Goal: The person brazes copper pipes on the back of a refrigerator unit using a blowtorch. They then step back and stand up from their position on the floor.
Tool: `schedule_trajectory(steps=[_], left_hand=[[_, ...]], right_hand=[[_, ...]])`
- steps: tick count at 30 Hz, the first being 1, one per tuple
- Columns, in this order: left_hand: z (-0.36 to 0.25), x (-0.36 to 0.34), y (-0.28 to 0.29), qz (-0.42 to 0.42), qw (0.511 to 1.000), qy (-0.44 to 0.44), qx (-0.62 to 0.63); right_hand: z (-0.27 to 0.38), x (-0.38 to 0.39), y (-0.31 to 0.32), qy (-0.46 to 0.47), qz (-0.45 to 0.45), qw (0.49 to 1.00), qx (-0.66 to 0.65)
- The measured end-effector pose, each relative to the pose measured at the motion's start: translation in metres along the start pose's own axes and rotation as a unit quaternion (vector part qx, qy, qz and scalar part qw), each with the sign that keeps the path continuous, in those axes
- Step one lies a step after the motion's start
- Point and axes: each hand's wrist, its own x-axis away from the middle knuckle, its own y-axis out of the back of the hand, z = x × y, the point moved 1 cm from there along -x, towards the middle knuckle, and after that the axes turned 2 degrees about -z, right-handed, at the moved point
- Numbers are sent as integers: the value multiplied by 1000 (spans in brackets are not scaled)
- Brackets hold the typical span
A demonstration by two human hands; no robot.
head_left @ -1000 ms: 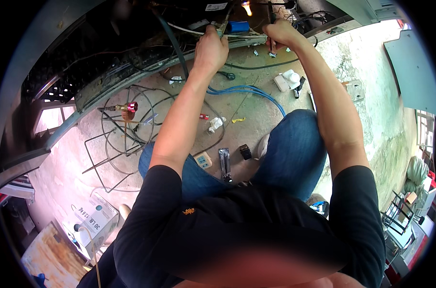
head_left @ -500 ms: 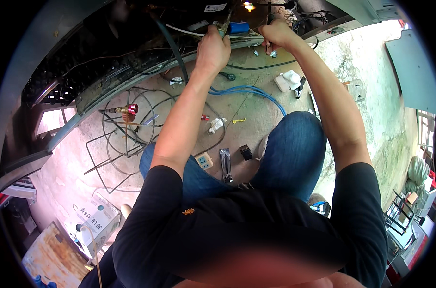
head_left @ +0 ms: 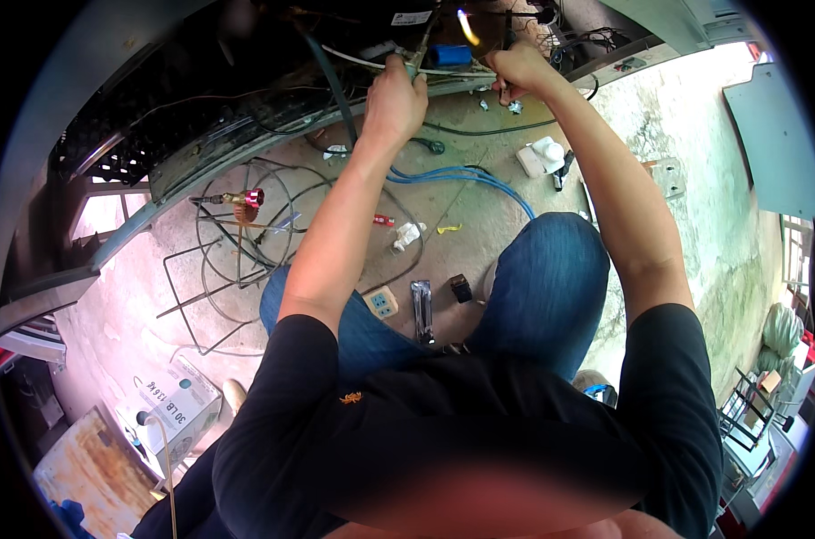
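My left hand [head_left: 395,101] is closed around a slim brass-coloured torch [head_left: 418,61] at the edge of an opened dark machine casing. A bright yellow-white flame [head_left: 468,29] burns inside the casing, between my two hands. My right hand [head_left: 518,68] is closed, holding a dark narrow tool [head_left: 510,25] that points into the casing; my fingers hide most of it and its exact kind does not show. A blue cylinder-like part [head_left: 450,56] lies between the hands. A white cable [head_left: 344,57] runs along the casing's edge toward the left hand.
Blue hoses [head_left: 466,172] trail over the concrete floor. Left lie a coiled dark hose [head_left: 246,242] and a gauge with a pink-red knob [head_left: 250,199]. A socket block [head_left: 381,303], a white bottle [head_left: 542,156] and a carton [head_left: 181,409] stand around. Loose wires [head_left: 596,38] hang at right.
The flame has grown from a small bright spot into a longer, slanted streak. Both hands keep their grips in nearly the same places; the view has shifted slightly.
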Motion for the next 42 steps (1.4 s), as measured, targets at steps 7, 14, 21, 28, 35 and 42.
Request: schedule_trajectory(steps=[7, 14, 21, 28, 35, 42], left_hand=[[-17, 11, 13, 10, 999, 17, 49], [-2, 30, 19, 41, 990, 15, 136], [-38, 60, 36, 129, 903, 100, 398], [-77, 76, 28, 169, 820, 132, 531], [-130, 91, -36, 200, 792, 69, 573], [-97, 109, -65, 111, 971, -151, 149]], right_hand=[[-9, -2, 8, -14, -15, 999, -34], [-111, 86, 32, 152, 104, 982, -26], [-344, 196, 48, -104, -156, 982, 25], [-412, 173, 62, -74, -195, 930, 301], [-106, 169, 31, 218, 185, 913, -292], [-153, 169, 54, 187, 30, 952, -242]])
